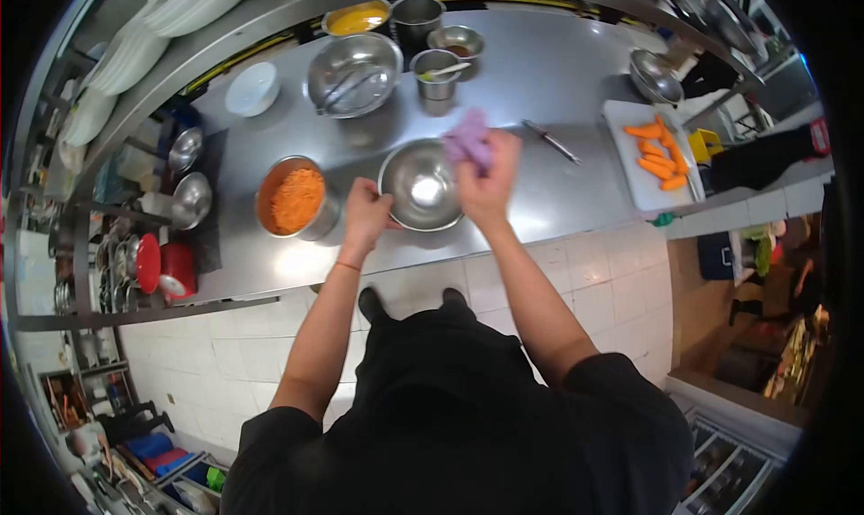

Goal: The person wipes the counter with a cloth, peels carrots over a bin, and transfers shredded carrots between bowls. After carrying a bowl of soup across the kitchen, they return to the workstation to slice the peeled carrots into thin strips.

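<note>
A shiny steel mixing bowl [409, 168] is in front of me over the steel counter, its inside facing up and bare. My left hand [366, 213] grips its left rim, thumb over the edge. In my right hand [489, 184] is a bunched purple cloth [470, 141], held at the bowl's right rim. Left of the bowl stands a steel pot [317, 225] filled with shredded carrot [297, 200]. A peeler-like metal tool [552, 142] lies on the counter to the right of the cloth.
On the right, a white cutting board [621, 150] carries several peeled carrots [655, 159]. Behind stand a large steel bowl [364, 51] with a utensil, a steel cup [437, 87] with a spoon, and a white bowl [253, 90]. A shelf [270, 15] with plates overhangs the back.
</note>
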